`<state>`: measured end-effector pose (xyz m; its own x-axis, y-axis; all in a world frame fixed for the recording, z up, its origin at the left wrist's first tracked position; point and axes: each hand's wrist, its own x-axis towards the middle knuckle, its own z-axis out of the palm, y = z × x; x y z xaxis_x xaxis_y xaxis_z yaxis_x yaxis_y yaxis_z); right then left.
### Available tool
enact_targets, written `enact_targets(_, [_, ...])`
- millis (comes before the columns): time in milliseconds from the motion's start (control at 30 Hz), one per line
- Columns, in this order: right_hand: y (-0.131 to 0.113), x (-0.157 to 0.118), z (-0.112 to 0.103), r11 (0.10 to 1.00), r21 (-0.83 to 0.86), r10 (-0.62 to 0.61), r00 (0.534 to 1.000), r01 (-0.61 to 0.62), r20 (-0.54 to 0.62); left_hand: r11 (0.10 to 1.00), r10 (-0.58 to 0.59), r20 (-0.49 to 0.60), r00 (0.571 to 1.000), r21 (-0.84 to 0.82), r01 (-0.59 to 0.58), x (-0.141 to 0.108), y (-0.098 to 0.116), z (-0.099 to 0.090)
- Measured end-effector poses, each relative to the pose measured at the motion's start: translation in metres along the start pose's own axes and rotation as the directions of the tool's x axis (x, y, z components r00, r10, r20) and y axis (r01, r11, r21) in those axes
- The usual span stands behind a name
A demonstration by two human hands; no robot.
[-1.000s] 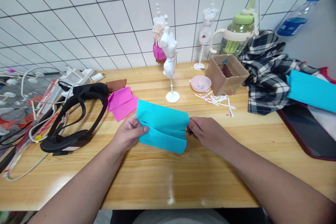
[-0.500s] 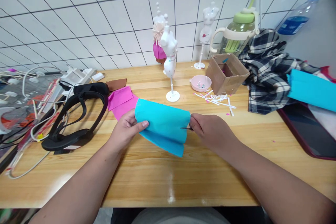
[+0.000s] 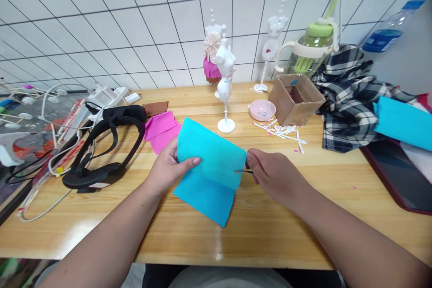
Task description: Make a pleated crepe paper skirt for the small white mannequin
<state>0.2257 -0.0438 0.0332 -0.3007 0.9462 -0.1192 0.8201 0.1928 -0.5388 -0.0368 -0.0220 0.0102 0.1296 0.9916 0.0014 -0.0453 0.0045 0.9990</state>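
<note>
A folded sheet of bright blue crepe paper (image 3: 212, 153) is held above the table, its lower flap hanging toward me. My left hand (image 3: 170, 164) grips its left edge, thumb on top and fingers behind. At the right edge, my right hand (image 3: 270, 171) is closed around scissors (image 3: 248, 172); the handles are hidden in the fist, and one thin dark blade lies over the paper. Behind the paper stands a small white dress form (image 3: 225, 76) on a round base. Pink paper pieces (image 3: 160, 126) lie just beyond my left hand.
Left are a black head strap (image 3: 101, 175) and tangled cables. At the back stand a dressed form (image 3: 212, 54), another white form (image 3: 272, 45), a pink dish (image 3: 262, 110), a cardboard box (image 3: 297, 99) and paper strips (image 3: 283, 132). Plaid cloth (image 3: 347, 94) and a tablet-like device (image 3: 401, 175) lie right.
The lower flap of the blue crepe paper has swung down and opened toward me. The paper tilts more, its right end lower. Both hands keep their hold, and the view has shifted slightly.
</note>
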Motion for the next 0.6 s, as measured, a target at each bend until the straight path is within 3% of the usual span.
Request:
enact_targets(200, [-0.0025,0.0005,0.0018,0.995,-0.098,0.009,0.998,-0.003,0.059,0.999,-0.004,-0.027,1.0,-0.037,0.003,-0.0003,0.0009,0.0078])
enact_targets(600, [0.0041,0.0029,0.004,0.992,-0.118,0.043,0.999,-0.046,-0.034,0.998,0.025,-0.061,0.998,-0.05,-0.028,-0.0002,-0.0008,0.0095])
